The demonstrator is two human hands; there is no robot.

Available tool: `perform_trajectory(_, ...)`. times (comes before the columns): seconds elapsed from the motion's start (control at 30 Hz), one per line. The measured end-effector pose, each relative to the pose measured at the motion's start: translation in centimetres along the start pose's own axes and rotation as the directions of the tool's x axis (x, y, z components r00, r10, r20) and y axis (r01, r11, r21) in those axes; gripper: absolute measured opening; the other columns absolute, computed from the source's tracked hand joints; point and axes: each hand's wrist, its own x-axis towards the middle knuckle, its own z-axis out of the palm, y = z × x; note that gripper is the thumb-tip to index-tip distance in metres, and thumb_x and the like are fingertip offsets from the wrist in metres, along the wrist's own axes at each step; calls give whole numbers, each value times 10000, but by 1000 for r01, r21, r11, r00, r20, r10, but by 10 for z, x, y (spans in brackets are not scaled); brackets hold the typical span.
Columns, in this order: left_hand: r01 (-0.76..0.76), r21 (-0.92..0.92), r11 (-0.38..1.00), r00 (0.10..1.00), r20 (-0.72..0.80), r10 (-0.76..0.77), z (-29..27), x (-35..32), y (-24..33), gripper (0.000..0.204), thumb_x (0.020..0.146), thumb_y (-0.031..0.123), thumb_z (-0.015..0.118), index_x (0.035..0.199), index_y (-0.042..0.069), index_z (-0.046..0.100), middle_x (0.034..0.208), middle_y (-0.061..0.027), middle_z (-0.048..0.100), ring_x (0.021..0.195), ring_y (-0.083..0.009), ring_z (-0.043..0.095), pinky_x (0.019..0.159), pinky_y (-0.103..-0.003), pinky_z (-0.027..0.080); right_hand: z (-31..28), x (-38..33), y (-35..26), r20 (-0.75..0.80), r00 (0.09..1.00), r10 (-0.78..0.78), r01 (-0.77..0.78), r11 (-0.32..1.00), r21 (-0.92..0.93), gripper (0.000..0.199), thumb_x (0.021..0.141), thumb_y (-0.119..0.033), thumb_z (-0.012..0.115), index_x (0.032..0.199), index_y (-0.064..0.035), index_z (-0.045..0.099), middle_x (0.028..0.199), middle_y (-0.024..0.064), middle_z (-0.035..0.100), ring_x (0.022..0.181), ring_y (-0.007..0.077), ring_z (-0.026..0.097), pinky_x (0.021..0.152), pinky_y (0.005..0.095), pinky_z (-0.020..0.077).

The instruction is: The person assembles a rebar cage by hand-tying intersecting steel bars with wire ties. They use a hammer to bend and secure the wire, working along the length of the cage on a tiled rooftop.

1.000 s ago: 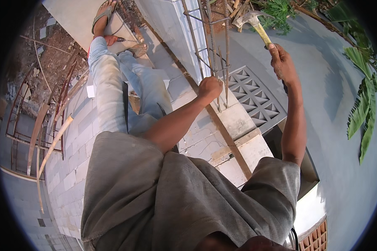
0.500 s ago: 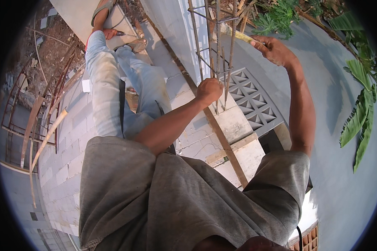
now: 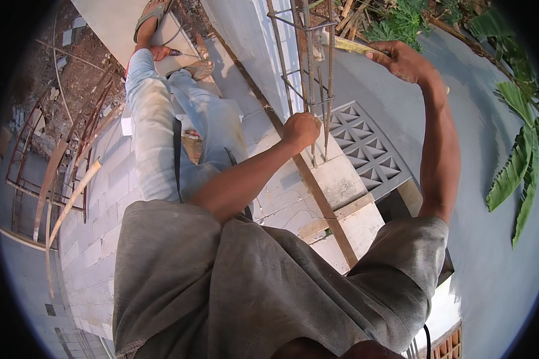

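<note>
My left hand (image 3: 302, 130) is closed round an upright steel rebar at the lower part of the rebar cage (image 3: 310, 66), which rises from the top of a wall. My right hand (image 3: 402, 62) is raised at the far right of the cage. Its fingers are closed on a yellowish handled tool (image 3: 352, 46), which points left toward the bars. The tool's whitish end is partly behind the rebar, so its exact kind is unclear. A grey patterned ventilation block (image 3: 366, 149) lies below and between my two hands.
My sandalled feet (image 3: 152, 17) are on a pale board (image 3: 105, 21) at the upper left, beside an orange drill (image 3: 163, 52). A light block wall (image 3: 102, 221), rusty steel frames and bamboo poles (image 3: 75, 194) stand left. Banana leaves (image 3: 515, 155) hang before the grey wall at right.
My right hand has moved slightly up and to the right, and the tool now lies closer to level. My left hand stays closed on the rebar.
</note>
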Motion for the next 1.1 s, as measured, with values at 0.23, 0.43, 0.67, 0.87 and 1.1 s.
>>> perform_trajectory(0.23, 27, 19, 999, 996, 82, -29, -4, -1, 3, 423, 895, 329, 513, 819, -57, 668, 856, -247, 673, 860, -396, 660, 822, -470, 514, -21, -8, 18, -198, 935, 295, -222, 920, 322, 517, 964, -457, 540, 1337, -99, 548, 780, 112, 654, 722, 201, 601, 667, 354, 477)
perform_trajectory(0.43, 39, 10, 999, 998, 55, -39, -2, 2, 6, 406, 891, 322, 499, 831, -37, 679, 892, -250, 675, 892, -393, 657, 839, -459, 515, 22, -23, 3, 188, 958, 219, -217, 976, -32, 476, 973, -391, 535, 1318, -63, 550, 928, 203, 684, 904, 291, 641, 826, 357, 480)
perform_trajectory(0.67, -17, 145, 989, 996, 88, 4, -1, 16, 4, 407, 910, 348, 443, 909, 7, 665, 908, -185, 695, 889, -334, 675, 832, -423, 525, 90, -107, 7, -520, 724, 454, -270, 879, 393, 454, 977, -404, 524, 1173, 1, 589, 834, 199, 647, 770, 297, 642, 728, 391, 486)
perform_trajectory(0.87, 137, 311, 940, 937, 267, -225, -3, 38, -6, 517, 954, 400, 411, 914, -64, 638, 837, -229, 689, 677, -259, 692, 723, -364, 560, 224, -111, -71, -204, 592, 779, -259, 424, 868, 457, 906, -416, 641, 796, 11, 524, 613, 138, 546, 584, 208, 523, 582, 367, 456)
perform_trajectory(1.1, -145, 617, 773, 923, 365, -119, -97, 29, 25, 468, 920, 399, 537, 909, -49, 671, 900, -284, 671, 875, -425, 659, 780, -484, 515, 352, -69, -192, 226, 424, 877, 198, -333, 922, 323, 868, -293, 727, 794, -53, 524, 558, -2, 501, 434, 69, 463, 410, 243, 380)
